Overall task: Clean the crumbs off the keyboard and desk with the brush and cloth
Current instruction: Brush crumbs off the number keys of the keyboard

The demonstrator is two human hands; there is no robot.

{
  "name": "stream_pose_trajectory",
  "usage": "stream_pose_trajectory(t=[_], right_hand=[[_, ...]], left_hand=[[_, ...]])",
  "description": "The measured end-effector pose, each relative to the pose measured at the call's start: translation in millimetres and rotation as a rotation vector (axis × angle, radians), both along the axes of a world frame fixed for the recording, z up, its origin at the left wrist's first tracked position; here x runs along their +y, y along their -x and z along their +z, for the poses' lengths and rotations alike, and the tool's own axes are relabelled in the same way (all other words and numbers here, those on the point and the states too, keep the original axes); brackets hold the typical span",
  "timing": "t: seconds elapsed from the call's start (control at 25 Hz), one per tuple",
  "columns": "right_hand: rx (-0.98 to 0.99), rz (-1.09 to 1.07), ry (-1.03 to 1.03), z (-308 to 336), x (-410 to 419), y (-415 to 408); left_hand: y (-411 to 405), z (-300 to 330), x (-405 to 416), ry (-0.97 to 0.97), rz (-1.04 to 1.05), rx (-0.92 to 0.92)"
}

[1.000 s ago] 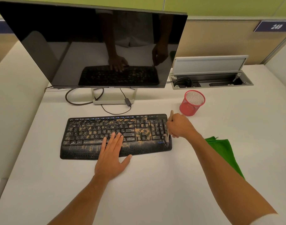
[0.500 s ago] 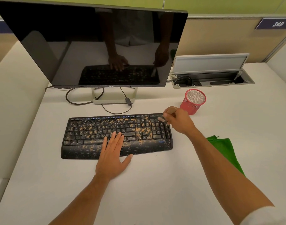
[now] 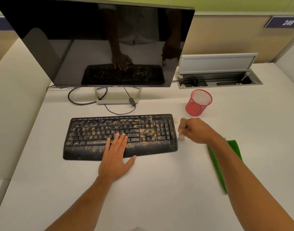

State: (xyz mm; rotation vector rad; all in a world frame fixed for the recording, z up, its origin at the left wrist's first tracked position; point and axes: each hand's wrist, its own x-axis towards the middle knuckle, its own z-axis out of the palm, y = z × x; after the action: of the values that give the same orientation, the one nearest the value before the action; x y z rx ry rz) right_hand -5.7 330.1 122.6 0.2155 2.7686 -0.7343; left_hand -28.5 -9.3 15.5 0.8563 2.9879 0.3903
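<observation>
Brushing just off the keyboard's right edge, and most of the job is ahead of me.

My right hand [image 3: 197, 130] grips the brush [image 3: 182, 129], bristles down on the desk [image 3: 159, 189]; my left hand [image 3: 117, 157] lies flat on the keyboard [image 3: 92, 129], steadying it. Crumbs coat nearly every key, a few dot the desk, and the green cloth [image 3: 233, 147] waits untouched under my right forearm.

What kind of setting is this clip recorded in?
Most likely an office cubicle workstation: a monitor and keyboard on a white desk, a partition wall with a numbered sign, and a flip-up cable box in the desktop.
</observation>
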Motion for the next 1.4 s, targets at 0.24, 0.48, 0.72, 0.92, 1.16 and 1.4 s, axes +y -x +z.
stream_pose_trajectory(t=[0.24,0.48,0.72,0.92,1.16,1.4], right_hand=[[0.319,-0.185,0.14,-5,-12,15],[0.192,-0.248,0.123,-16,-16,7],[0.016,-0.168,0.093,3,-11,-2],[0.267,-0.327,0.147,0,-22,2],[0.143,-0.29,0.069,-15,-25,-4],[0.301,-0.411,0.146,-15,-23,0]], left_hand=[[0,0,0,-0.013,-0.001,-0.005],[0,0,0,-0.006,0.0,-0.004],[0,0,0,-0.019,-0.004,0.004],[0,1,0,-0.031,-0.008,0.004],[0,1,0,-0.016,-0.007,0.003],[0,0,0,-0.001,-0.001,0.001]])
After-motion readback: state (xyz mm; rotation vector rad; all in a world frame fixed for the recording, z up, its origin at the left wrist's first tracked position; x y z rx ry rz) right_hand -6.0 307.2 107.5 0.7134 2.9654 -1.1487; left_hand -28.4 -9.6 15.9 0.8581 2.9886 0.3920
